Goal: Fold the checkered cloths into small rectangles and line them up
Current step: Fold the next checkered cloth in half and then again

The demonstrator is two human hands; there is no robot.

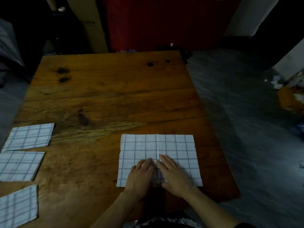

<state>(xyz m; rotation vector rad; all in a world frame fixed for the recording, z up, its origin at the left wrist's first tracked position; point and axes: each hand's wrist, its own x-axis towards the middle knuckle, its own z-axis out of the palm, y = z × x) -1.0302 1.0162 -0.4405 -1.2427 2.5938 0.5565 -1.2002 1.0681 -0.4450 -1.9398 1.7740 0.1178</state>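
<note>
Left hand (141, 173) and right hand (172, 174), nearest the viewer, lie flat side by side on the near half of a checkered cloth (179, 150), fingers (145, 163) straight and released, pressing down rather than grasping. The cloth rests on the right part of the tabletop (107, 96), at its near edge. Its long axis runs left to right; a raised centre crease runs from the near edge to the far edge, passing between the two hands. Each hand thus covers one half, the left half under the left hand, the right half under the right, neither nearer the crease than the other. Judged from this layout, the next fold would carry one half across that crease. Three folded cloths (29, 137) (19, 166) (18, 206) lie in a line along the left edge, well apart from the hands.
</note>
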